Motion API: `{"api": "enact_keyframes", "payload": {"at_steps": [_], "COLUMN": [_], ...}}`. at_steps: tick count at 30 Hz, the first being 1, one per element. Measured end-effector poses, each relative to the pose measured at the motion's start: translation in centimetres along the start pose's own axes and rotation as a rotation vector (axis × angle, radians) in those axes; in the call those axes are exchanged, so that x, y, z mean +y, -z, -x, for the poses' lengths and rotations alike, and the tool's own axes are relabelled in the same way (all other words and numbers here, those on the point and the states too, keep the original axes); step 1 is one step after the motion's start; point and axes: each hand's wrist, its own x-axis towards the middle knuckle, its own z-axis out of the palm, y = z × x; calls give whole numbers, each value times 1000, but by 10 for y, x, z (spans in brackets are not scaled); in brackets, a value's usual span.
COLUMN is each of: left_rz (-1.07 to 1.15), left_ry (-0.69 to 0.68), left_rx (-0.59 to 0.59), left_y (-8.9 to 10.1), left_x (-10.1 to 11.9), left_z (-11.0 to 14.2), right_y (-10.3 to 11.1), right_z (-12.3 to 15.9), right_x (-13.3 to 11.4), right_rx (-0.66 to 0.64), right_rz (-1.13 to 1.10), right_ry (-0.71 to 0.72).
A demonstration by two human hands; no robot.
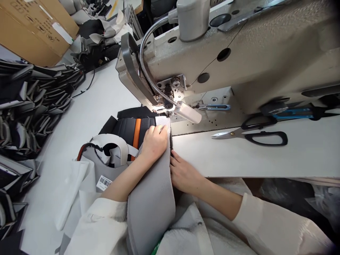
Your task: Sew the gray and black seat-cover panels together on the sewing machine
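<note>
Fabric (pixel 152 205), grey and padded, was held beneath the left hand (pixel 155 141) by curled fingers in the head view. The fabric's edge was touched by the right hand (pixel 184 173); whether that hand was closed could not be told. Scissors (pixel 237 134) were laid to its right, beyond.

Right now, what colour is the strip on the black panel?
The strip is orange, clearest in head view.

Bright glow beside the lamp (pixel 188 112)
</note>
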Motion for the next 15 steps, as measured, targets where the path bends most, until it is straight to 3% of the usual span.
{"api": "enact_keyframes", "payload": {"at_steps": [4, 9, 12, 15], "left_rz": [-1, 46, 69, 72], "left_ry": [43, 66, 10, -112], "left_rx": [-16, -27, -36, -67], "left_y": [1, -1, -4, -5], "left_x": [2, -1, -7, -16], "left_z": [-4, -27, -36, -28], "right_y": [-4, -4, -2, -1], "right_z": [2, -5, -12, -17], "right_x": [2, 17, 27, 32], "right_rx": [23, -15, -57, -82], "right_rz": [-18, -28, -33, -54], "right_ry": [-5, -7, 6, -20]}}
